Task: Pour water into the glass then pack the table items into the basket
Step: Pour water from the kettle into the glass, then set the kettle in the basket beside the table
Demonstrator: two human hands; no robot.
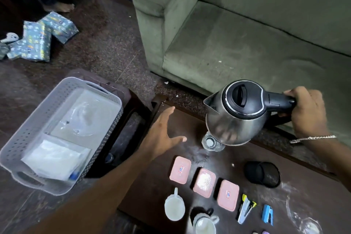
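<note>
1. One steel kettle [235, 116] hangs above the bench [190, 119], its black handle gripped in my right hand [305, 110] with the fingers wrapped fully round it; the spout points left.
2. Directly beneath the kettle's base stands the clear glass [209, 141], partly hidden by the kettle; I cannot tell whether any water is in it.
3. Left of the kettle, my left hand [163, 135] hovers over the bench with fingers spread wide, holding nothing.
4. Nearer me than the kettle, three pink lidded boxes [204, 182] lie in a slanting row, and a black mesh cup [263, 174] lies on its side to their right.
5. Nearer still, at the bench's front edge, are a white cup [174, 209], a dark-handled jug [204, 221], a yellow-and-black stapler [246, 209] and a blue stapler [267, 214].
6. Far left of the kettle, off the bench, sits the grey perforated basket [24, 138], with white and clear plastic items inside.
7. Behind the kettle is a green sofa [247, 34].
</note>
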